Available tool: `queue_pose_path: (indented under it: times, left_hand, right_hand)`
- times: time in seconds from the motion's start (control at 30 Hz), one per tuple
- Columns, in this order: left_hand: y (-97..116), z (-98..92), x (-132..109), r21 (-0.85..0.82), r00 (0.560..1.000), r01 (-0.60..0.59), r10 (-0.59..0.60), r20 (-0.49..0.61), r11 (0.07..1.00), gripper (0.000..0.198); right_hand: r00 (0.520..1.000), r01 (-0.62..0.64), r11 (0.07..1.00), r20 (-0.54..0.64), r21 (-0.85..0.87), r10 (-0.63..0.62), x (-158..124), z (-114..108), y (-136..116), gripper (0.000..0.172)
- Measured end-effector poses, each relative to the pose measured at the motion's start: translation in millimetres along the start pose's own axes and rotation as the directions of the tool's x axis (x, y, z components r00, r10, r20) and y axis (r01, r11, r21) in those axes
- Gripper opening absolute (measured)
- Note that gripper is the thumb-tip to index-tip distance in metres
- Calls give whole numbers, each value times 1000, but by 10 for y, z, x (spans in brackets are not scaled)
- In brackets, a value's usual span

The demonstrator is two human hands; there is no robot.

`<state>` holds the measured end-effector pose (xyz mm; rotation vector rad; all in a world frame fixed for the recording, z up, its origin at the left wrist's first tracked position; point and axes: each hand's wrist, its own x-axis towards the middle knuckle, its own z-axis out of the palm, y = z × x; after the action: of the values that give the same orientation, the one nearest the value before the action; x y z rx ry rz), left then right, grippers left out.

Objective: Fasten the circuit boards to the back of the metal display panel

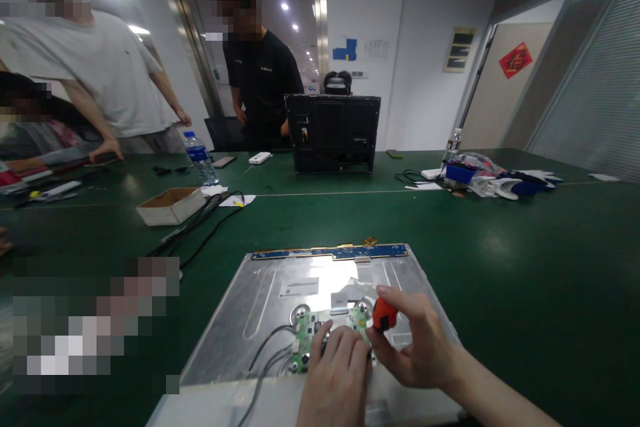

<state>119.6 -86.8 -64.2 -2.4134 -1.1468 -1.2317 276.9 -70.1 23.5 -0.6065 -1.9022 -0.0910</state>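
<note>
A green circuit board (303, 333) lies on the back of a silver display panel (230, 340) in front of me. My left hand (337, 367) rests across the board, its fingers bent but apart and touching the surface; it grips nothing that I can see. Just to the right, my right hand (425, 340) pinches the orange and black handle of a screwdriver (385, 313) between thumb and fingertips, above the board's right side. The screwdriver's shaft and tip are hidden. Grey and black cables (270, 363) run from the board's left edge, and clear film (357, 288) sticks up behind it.
A blue circuit strip (370, 251) lines the panel's far edge. Beyond stand an open cardboard box (170, 207) with black cables beside it, a water bottle (200, 159) and a black monitor-like unit (334, 133). Blue trays (460, 173) sit far right. People stand across the table.
</note>
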Motion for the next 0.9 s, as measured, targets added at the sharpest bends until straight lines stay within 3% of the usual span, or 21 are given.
queue_pose_path:
  times: [0.3, 0.9]
  left_hand:
    - [-8, -43, 37, 4, 999, -11, 11, 36, 1000, 28]
    - [3, -49, 37, -30, 1000, -4, 4, 4, 1000, 29]
  right_hand:
    - [1000, 9, 997, 18, 72, -10, 46, -17, -12, 66]
    - [1000, 9, 1000, 0, -2, -9, 10, -1, -2, 53]
